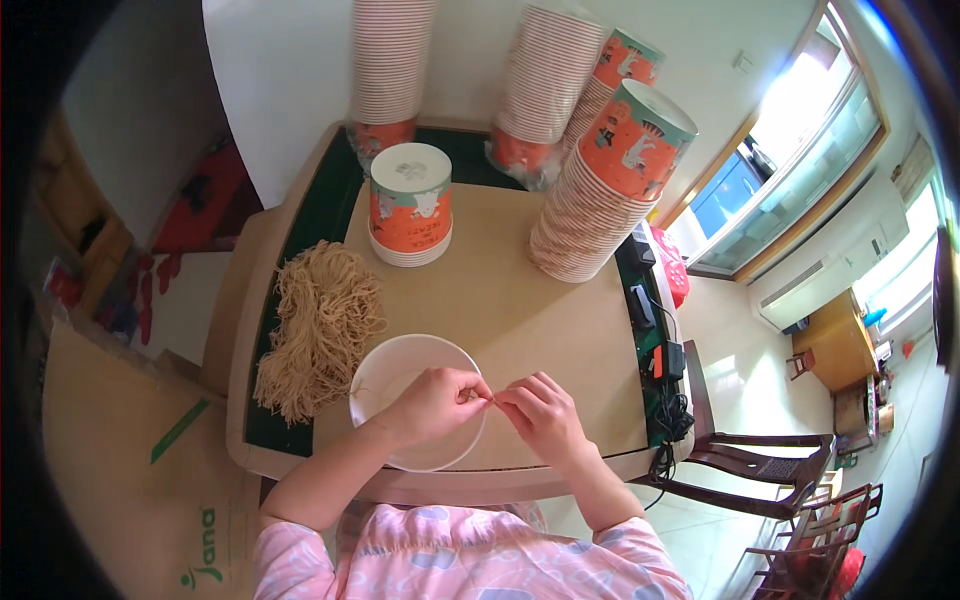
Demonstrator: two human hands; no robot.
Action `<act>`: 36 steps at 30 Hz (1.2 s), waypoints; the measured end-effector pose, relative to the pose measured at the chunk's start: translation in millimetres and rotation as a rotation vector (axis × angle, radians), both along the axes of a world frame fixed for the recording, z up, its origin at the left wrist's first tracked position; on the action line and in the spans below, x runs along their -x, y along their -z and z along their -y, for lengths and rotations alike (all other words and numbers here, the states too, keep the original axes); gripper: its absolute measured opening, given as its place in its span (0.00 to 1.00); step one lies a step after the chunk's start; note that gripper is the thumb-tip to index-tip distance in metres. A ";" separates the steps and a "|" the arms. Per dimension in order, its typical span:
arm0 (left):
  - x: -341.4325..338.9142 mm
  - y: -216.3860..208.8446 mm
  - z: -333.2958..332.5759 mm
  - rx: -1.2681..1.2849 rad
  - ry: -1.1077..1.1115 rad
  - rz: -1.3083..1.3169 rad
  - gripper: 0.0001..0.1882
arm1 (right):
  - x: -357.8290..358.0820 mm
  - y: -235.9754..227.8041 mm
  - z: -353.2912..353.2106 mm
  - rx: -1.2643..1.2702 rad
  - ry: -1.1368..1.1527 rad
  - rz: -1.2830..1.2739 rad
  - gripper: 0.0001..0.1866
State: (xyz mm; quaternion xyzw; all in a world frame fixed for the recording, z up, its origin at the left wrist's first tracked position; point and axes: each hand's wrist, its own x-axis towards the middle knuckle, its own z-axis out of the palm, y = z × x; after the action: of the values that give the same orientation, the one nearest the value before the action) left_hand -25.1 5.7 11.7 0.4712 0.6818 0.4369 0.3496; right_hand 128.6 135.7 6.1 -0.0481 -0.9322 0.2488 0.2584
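Nearest me, the person's pink patterned top (pixel 465 555), both forearms out over the table. L hand (pixel 435 405) is above the white tub, thumb & forefinger closed in a tight pinch; R hand (pixel 545 412) does the same just R of the rim, so the fingertips meet, more or less. Can't tell for sure what's btwn them, too small from here, poss. a bit of thin cord. White tub (pixel 400 362) sits nr the table's front edge, mouth facing up, long axis approx. vertical, hands partly hiding the inside. A short pale strand (pixel 361 388) shows at its L rim. Just L & a bit farther back, a big loose cord bundle (pixel 320 325), long axis running front to back, far end slightly R of the near end. Brown sheet (pixel 500 300) lies under the tub, on the green tabletop (pixel 300 245). R side: black cables (pixel 672 415) w/ plugs. Farther back, a short nest of printed tubs (pixel 410 212), bases up; R of that a tall printed stack (pixel 600 205), also bases up. Behind, nr the wall, plastic-wrapped stacks (pixel 390 60). Off R, dark wooden chair (pixel 760 460), then a white AC unit (pixel 830 265) way back.
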 end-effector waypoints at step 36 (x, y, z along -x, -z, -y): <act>2.5 -8.7 4.1 0.159 -0.054 -0.151 0.09 | 2.5 0.7 -10.5 0.163 -0.159 0.040 0.06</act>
State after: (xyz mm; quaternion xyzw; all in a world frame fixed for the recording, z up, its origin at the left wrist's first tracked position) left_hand -27.5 1.6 20.5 0.4551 0.7512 0.3539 0.3216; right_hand 126.1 146.2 5.4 0.0003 -0.9148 0.3424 0.2142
